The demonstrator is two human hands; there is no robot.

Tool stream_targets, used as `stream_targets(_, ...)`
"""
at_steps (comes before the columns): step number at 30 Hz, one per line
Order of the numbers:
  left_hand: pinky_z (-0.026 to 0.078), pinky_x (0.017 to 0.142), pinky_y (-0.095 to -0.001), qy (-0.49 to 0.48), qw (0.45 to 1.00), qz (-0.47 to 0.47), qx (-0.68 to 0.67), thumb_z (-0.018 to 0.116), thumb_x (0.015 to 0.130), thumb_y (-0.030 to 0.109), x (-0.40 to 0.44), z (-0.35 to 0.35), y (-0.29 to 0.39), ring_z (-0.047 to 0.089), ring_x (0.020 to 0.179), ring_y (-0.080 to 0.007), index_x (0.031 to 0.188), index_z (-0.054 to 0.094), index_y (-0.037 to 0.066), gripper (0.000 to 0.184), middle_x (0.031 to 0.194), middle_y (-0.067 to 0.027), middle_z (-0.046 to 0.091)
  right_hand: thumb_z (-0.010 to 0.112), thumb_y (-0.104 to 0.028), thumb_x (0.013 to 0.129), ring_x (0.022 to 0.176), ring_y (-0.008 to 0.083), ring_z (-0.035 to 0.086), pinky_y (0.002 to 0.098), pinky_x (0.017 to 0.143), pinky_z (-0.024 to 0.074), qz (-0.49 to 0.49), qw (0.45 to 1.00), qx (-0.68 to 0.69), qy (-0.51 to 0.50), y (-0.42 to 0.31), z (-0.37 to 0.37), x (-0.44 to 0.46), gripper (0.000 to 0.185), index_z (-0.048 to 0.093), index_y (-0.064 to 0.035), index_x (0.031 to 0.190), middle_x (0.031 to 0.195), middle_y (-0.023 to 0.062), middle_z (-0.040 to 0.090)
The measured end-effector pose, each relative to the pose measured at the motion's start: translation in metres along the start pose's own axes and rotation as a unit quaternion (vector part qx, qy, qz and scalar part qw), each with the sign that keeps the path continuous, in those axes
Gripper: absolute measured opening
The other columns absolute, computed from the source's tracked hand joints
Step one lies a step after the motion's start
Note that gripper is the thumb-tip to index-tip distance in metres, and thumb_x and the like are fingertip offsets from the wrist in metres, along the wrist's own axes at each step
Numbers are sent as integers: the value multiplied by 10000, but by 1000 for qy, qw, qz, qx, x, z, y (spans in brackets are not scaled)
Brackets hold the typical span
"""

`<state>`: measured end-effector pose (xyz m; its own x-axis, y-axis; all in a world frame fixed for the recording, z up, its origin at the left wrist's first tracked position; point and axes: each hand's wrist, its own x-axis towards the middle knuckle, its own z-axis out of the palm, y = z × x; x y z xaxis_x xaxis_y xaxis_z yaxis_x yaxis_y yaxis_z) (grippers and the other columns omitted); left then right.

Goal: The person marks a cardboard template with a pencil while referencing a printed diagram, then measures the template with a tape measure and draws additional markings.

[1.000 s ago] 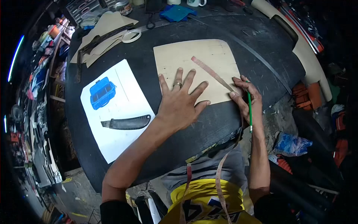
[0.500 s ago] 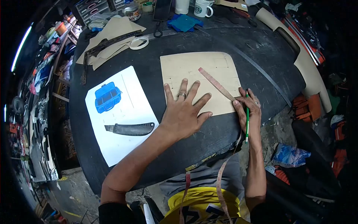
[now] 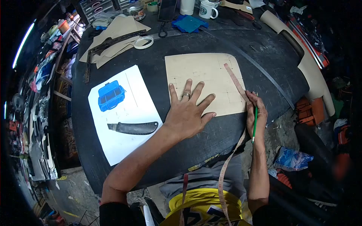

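My left hand [image 3: 186, 113] lies flat with spread fingers over the lower left of a tan card sheet [image 3: 203, 67], a ring on one finger. At the card's right edge, my right hand [image 3: 257, 113] pinches a measuring tape [image 3: 235, 81] and also holds a green pencil [image 3: 255, 124]. The tape's end lies over the card's upper right, among small pencil marks. To the left, a white sheet [image 3: 132, 98] shows a printed blue case [image 3: 111, 96]. A black utility knife [image 3: 134, 128] rests on that sheet.
On the black table [image 3: 211, 139] are a masking tape roll [image 3: 143, 42], a metal square [image 3: 100, 47] on tan card pieces [image 3: 117, 28], a blue cloth [image 3: 189, 23], a white mug [image 3: 208, 9] and a long metal ruler [image 3: 260, 69].
The tape's end has swung right across the card and points more steeply up. My right hand has turned with it, the pencil still in it. My left hand has stayed on the card.
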<state>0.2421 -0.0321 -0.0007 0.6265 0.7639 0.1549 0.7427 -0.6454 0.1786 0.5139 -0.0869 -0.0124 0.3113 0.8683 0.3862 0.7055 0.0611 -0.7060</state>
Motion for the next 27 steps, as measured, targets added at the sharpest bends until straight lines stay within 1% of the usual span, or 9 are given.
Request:
stream_targets(2,91,1185,-871,-4,1000,0,-3,385,1092,640,0,-1,0,216,1608,-495,1595,506,317,610,1710,-186,340,588,-79,1051,1445,390,552,499,1213,405,-18,1000,-4,2,3,-1,0,279,713,-23,1294,1382,191,708)
stream_targets(3,91,1185,-871,-4,1000,0,-3,385,1092,640,0,-1,0,216,1608,-495,1595,506,317,610,1710,-186,340,588,-79,1051,1445,390,552,499,1213,405,-18,1000,-4,2,4,0,0,279,713,-23,1294,1382,191,708)
stream_targets(6,92,1186,-870,-2,1000,0,-1,392,1091,638,0,0,0,220,1606,-496,1592,509,314,608,1711,-186,339,540,-27,1012,1487,399,501,520,1239,371,-43,998,-52,3,10,-1,-1,356,686,-26,1336,1421,194,686)
stream_targets(7,92,1186,-870,-3,1000,0,-2,392,1091,638,-1,0,1,220,1606,-496,1592,509,314,608,1711,-186,339,540,-27,1012,1487,399,501,520,1239,371,-42,998,-53,2,13,-1,-2,356,686,-26,1336,1421,194,686)
stream_targets(10,91,1188,-868,2,1000,1,-3,400,1090,635,-1,0,0,224,1605,-497,1590,510,313,605,1711,-186,338,526,10,963,1507,374,487,502,1249,361,-74,995,-58,34,14,1,-1,389,660,4,1328,1478,205,646)
stream_targets(11,91,1188,-868,2,1000,1,-3,400,1090,635,-1,-1,0,224,1605,-497,1590,510,313,605,1711,-186,338,526,10,963,1507,374,487,502,1249,361,-74,995,-58,34,14,1,-1,389,660,4,1328,1478,205,646)
stream_targets(14,96,1187,-866,3,1000,2,1,408,1089,633,-1,0,0,228,1604,-498,1591,508,314,603,1710,-186,340,497,-21,963,1497,419,482,561,1282,300,-1,995,-97,4,6,-1,-1,417,687,-26,1334,1443,193,674)
stream_targets(22,112,1178,-870,7,1000,4,1,415,1086,635,-1,0,0,234,1601,-504,1595,503,315,607,1707,-190,347,493,-13,948,1489,418,491,566,1307,241,-13,995,-102,0,7,-1,0,425,693,-33,1323,1445,191,675)
stream_targets(27,110,1175,-875,7,1000,6,2,412,1088,633,-1,1,-1,232,1600,-507,1596,503,316,606,1707,-191,348,494,-12,949,1486,416,496,568,1306,246,-17,994,-109,3,6,-1,-1,418,695,-34,1314,1441,188,679)
